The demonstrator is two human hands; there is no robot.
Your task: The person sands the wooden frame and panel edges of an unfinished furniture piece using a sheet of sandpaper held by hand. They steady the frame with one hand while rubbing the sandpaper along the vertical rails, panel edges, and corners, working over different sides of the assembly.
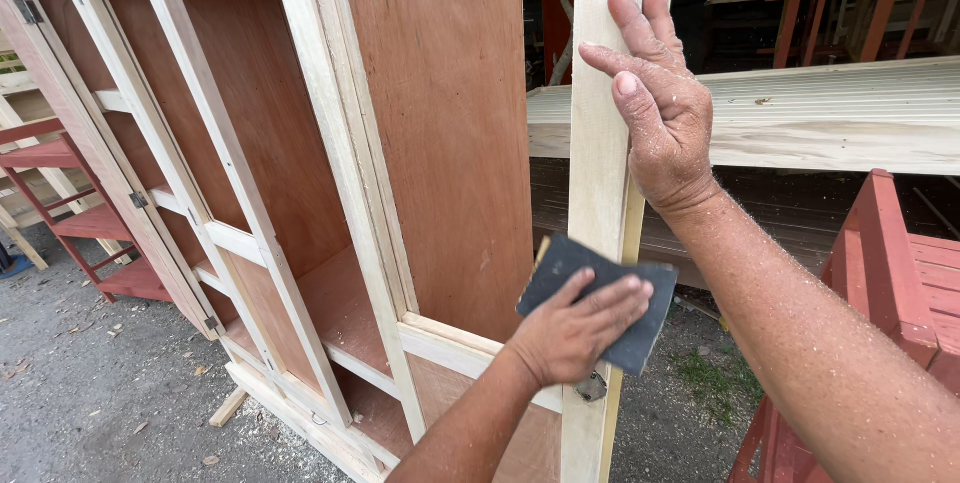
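Head view: your unpainted wooden cabinet [300, 193] stands open, its door edge [600, 193] steadied by your right hand [660, 103], fingers flat. Your left hand [575, 328] presses dark sandpaper [600, 308] against it; slipping risks splinters. The hinge [590, 388] beneath is half hidden.

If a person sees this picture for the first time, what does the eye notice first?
At the centre, the left hand presses a dark sheet of sandpaper against a pale door edge, while the dusty right hand steadies it higher up. To the left stands a large unfinished wooden cabinet.
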